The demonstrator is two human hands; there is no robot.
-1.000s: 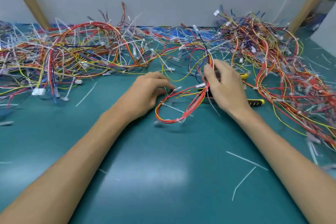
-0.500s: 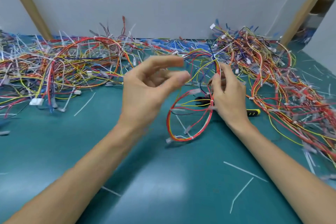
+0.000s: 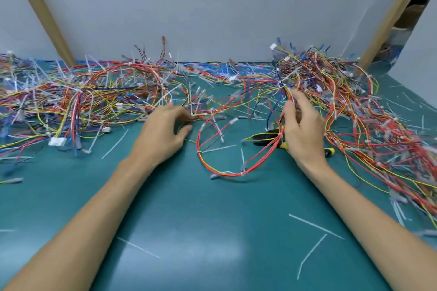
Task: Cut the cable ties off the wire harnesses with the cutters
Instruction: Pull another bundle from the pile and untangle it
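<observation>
A red and orange wire harness [image 3: 227, 173] with white cable ties lies looped on the green table in the middle. My right hand [image 3: 303, 132] pinches its upper strands between thumb and fingers and holds them lifted. My left hand [image 3: 163, 134] rests low on the table to the loop's left. Its fingertips touch a thin orange wire bundle [image 3: 205, 114], and its thumb is apart below them. The black and yellow cutters [image 3: 266, 137] lie on the table beside and under my right hand, held by neither hand.
Big tangles of coloured harnesses fill the back left [image 3: 78, 104] and the right side [image 3: 369, 125]. Cut white tie scraps [image 3: 314, 225] are scattered on the near table. A grey wall with slanted wooden posts [image 3: 47, 19] closes off the back.
My left hand came down from mid-air to the table and now touches the wires left of the loop. My right hand still holds the harness, and the loop has spread wider.
</observation>
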